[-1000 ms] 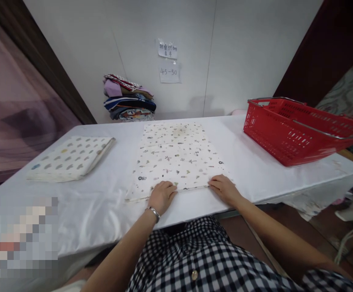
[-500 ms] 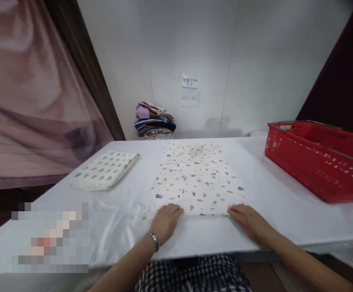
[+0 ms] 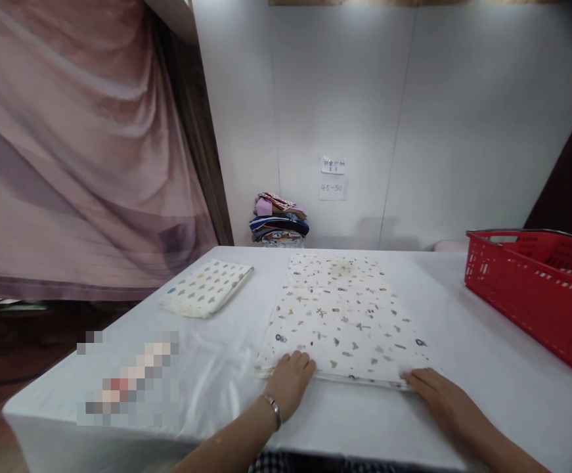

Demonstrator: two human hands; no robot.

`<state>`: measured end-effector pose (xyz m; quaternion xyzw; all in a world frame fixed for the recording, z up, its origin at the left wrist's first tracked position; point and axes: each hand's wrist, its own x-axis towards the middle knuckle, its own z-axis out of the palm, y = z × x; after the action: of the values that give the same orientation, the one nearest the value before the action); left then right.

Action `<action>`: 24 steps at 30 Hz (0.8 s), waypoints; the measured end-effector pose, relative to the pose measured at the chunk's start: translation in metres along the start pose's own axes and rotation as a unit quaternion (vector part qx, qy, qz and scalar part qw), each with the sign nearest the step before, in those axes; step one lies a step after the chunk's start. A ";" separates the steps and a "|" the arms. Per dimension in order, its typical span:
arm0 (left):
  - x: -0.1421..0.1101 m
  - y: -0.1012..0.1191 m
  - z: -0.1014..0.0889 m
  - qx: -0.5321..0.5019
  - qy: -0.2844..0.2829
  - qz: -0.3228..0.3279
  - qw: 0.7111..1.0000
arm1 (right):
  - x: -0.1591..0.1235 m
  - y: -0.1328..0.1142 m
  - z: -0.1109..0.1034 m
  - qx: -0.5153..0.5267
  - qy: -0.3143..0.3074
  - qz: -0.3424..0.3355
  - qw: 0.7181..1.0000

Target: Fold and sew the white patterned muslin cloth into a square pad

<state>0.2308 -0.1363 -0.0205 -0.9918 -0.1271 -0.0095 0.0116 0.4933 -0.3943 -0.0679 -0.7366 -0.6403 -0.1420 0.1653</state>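
A cream cloth (image 3: 339,322) printed with small plants and figures lies folded flat in layers before me, a brownish patch near its far end. My left hand (image 3: 293,381), a bracelet at the wrist, closes over its near edge left of the middle. Near the front right corner, the fingertips of my right hand (image 3: 433,387) hold the same edge, the thumb hidden. To the left lies a second folded cream cloth (image 3: 209,287) with rows of grey-brown cloud-like shapes, apart from both hands.
A white-covered table (image 3: 226,381) carries everything. At right stands a red plastic basket (image 3: 536,295) with metal handles. A stack of folded fabrics (image 3: 280,223) sits by the back wall. A blurred-out item (image 3: 128,381) lies front left. Beyond the left end hangs a pink curtain (image 3: 93,164).
My view has tilted up and turned left, so everything sits lower and further right in the picture. Both hands stay at the printed cloth's near edge, which lies about as before.
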 end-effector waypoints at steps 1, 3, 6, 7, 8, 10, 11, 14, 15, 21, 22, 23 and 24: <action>-0.002 0.000 0.001 -0.005 0.007 0.006 1.000 | -0.004 0.003 0.001 0.003 0.002 0.001 1.000; -0.008 -0.001 0.004 -0.014 0.021 0.015 1.000 | -0.011 0.007 0.004 0.008 0.003 0.000 1.000; -0.014 -0.001 0.006 -0.025 0.024 0.023 0.999 | -0.019 0.011 0.009 0.007 0.000 0.004 1.000; -0.016 -0.002 0.006 -0.029 0.024 0.026 0.999 | -0.021 0.011 0.010 0.006 -0.001 0.005 1.000; -0.017 -0.002 0.006 -0.034 0.025 0.029 0.999 | -0.022 0.011 0.010 0.005 -0.003 0.005 1.000; -0.019 -0.004 0.006 -0.044 0.026 0.031 0.998 | -0.022 0.009 0.012 0.002 -0.005 0.002 1.000; -0.019 -0.004 0.006 -0.049 0.025 0.031 0.998 | -0.021 0.009 0.012 0.000 -0.005 0.001 1.000; -0.018 -0.005 0.007 -0.063 0.014 0.022 0.998 | -0.015 0.004 0.015 -0.012 -0.005 0.008 1.000; -0.018 -0.005 0.007 -0.067 0.011 0.017 0.998 | -0.012 0.002 0.016 -0.017 -0.003 0.010 1.000; -0.015 -0.005 0.010 -0.097 0.004 -0.004 0.995 | 0.007 -0.011 0.023 -0.018 -0.004 -0.005 1.000; -0.015 -0.005 0.011 -0.102 0.005 -0.004 0.995 | 0.006 -0.010 0.025 -0.015 -0.007 -0.007 1.000; -0.016 -0.006 0.012 -0.107 0.006 -0.004 0.994 | 0.005 -0.008 0.028 -0.011 -0.011 -0.010 1.000; -0.016 -0.007 0.013 -0.112 0.007 -0.004 0.994 | 0.001 -0.005 0.030 -0.007 -0.015 -0.017 1.000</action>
<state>0.2135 -0.1338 -0.0334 -0.9863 -0.1288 -0.0306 -0.0986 0.4885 -0.3794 -0.0944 -0.7286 -0.6542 -0.1386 0.1481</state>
